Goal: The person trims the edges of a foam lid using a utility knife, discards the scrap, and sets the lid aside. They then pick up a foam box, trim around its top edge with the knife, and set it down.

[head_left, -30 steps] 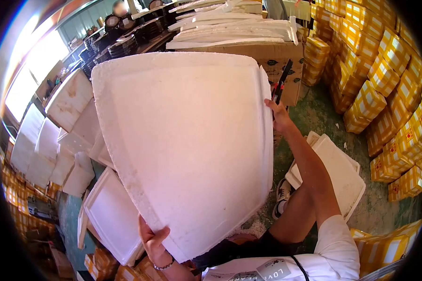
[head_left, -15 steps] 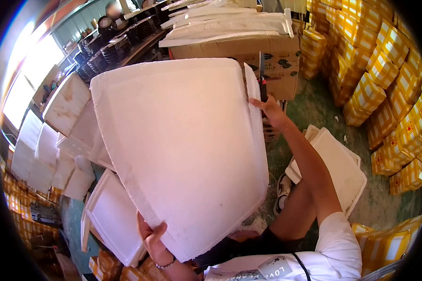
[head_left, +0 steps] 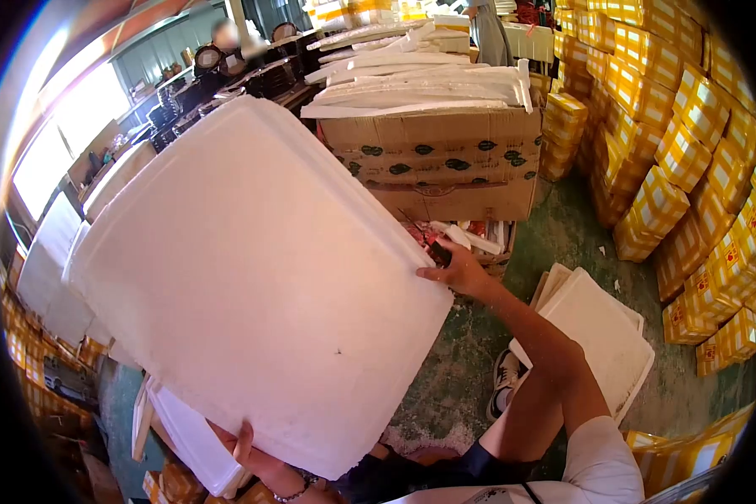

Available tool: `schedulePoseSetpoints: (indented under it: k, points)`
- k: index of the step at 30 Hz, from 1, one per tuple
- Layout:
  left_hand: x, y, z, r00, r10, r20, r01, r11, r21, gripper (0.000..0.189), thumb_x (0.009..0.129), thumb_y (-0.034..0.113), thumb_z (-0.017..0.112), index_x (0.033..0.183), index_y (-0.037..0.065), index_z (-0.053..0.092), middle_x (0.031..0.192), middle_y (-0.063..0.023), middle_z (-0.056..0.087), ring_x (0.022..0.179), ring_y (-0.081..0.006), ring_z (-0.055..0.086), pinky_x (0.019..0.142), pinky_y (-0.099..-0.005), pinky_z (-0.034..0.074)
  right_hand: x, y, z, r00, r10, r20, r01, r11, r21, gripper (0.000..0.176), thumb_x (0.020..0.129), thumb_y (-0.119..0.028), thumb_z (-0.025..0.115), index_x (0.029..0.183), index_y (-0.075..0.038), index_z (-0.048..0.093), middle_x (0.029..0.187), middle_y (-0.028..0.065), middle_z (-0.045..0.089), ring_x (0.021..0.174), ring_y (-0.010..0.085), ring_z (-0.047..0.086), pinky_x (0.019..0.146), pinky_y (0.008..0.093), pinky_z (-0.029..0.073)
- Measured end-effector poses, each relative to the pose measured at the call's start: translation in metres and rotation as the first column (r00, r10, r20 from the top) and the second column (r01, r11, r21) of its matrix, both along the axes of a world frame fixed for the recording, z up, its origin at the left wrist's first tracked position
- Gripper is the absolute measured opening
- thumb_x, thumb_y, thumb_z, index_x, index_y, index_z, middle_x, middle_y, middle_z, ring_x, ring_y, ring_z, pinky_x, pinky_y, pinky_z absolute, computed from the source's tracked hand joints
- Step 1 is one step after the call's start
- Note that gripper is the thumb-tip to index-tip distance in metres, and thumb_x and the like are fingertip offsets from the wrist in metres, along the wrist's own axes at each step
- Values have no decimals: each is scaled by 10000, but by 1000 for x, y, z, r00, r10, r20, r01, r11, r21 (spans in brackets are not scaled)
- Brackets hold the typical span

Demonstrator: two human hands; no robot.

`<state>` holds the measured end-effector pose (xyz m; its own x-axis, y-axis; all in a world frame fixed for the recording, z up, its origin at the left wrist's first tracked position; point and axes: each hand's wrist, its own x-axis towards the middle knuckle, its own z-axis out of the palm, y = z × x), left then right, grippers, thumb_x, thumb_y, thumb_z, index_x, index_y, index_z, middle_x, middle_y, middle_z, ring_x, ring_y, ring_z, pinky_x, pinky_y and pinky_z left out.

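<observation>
Panel (head_left: 260, 269), left thumb (head_left: 244, 437) atop, fingers (head_left: 220, 433) seemingly beneath

left hand (head_left: 245, 452) low, right hand (head_left: 457, 269) higher

The shirt (head_left: 603, 460) is white, the shorts (head_left: 469, 467) dark.

Yellow-and-white boxes (head_left: 643, 80) rise in tall stacks along the right side of a workshop, above a worn green floor (head_left: 546, 239) dotted with pale scraps. At upper left, dark round items (head_left: 277, 77) stand piled near a bright window (head_left: 92, 105) and a grey-green wall (head_left: 155, 65). In the background, one person (head_left: 227, 42) is near the piles, another, in grey clothing (head_left: 490, 38), farther right, partly cut off by the view's top edge.
</observation>
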<state>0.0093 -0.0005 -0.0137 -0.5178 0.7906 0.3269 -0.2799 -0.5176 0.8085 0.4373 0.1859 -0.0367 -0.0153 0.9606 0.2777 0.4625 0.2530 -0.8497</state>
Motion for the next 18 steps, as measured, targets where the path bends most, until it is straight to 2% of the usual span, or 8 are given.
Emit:
schedulePoseSetpoints:
  k: [3,6,8,10,11,12,15,18]
  points:
    - [-4,0,-5,999,-15,46,15,1000,-3,918,772,130,597,1620,63,251,1530,-209,418,1344,-385,478,1102,-499,449,-8,-1,-2,987,45,153,-63,991,116,577,816,-340,889,1187,16,628,848,57,612,776,138,557,697,325,499]
    - [0,-2,-5,994,-41,103,44,999,-23,877,803,172,601,1611,81,272,1521,-203,427,1335,-374,488,1095,-498,453,-16,-3,-3,994,53,98,-72,978,195,533,833,-333,876,1165,9,637,827,64,615,745,137,543,686,330,495]
    - [2,-1,0,995,-21,93,25,999,-41,856,818,191,594,1605,78,278,1504,-195,443,1323,-371,497,1083,-496,459,-13,-6,7,993,76,90,-83,993,82,530,845,-330,864,1191,3,642,830,63,633,734,136,543,690,322,498]
    - [7,-7,11,996,9,87,-3,997,-72,836,832,211,587,1599,76,285,1487,-187,459,1310,-368,506,1070,-495,465,4,14,-24,971,136,-197,-158,982,-103,547,872,-371,830,1195,26,639,892,68,674,778,128,592,704,303,506]
    - [11,-11,24,991,-36,125,49,994,-95,785,857,231,574,1580,72,315,1464,-175,479,1296,-348,517,1051,-482,473,11,27,-53,972,-113,-204,106,993,-44,530,907,-404,782,1170,32,634,931,59,675,828,131,634,722,285,513]
    - [11,-14,30,983,-82,161,102,988,-117,736,883,252,560,1562,68,344,1441,-163,500,1282,-328,527,1032,-468,481,6,11,-16,788,65,-612,-183,974,-131,532,923,-428,754,1185,16,625,982,72,675,889,149,660,768,290,527]
    - [-6,-13,12,922,-93,377,160,976,-150,613,936,297,543,1480,34,441,1369,-142,563,1221,-288,570,990,-431,498,24,17,-11,791,34,-611,-244,933,-264,515,921,-419,758,1212,-15,624,985,71,676,891,150,655,795,309,531]
    - [-8,-10,-4,982,-31,187,51,993,-105,525,981,335,509,1390,6,513,1305,-130,609,1153,-266,607,969,-395,505,23,17,-7,784,93,-614,-246,954,-169,516,916,-441,765,1193,-24,637,958,62,686,873,148,655,783,317,527]
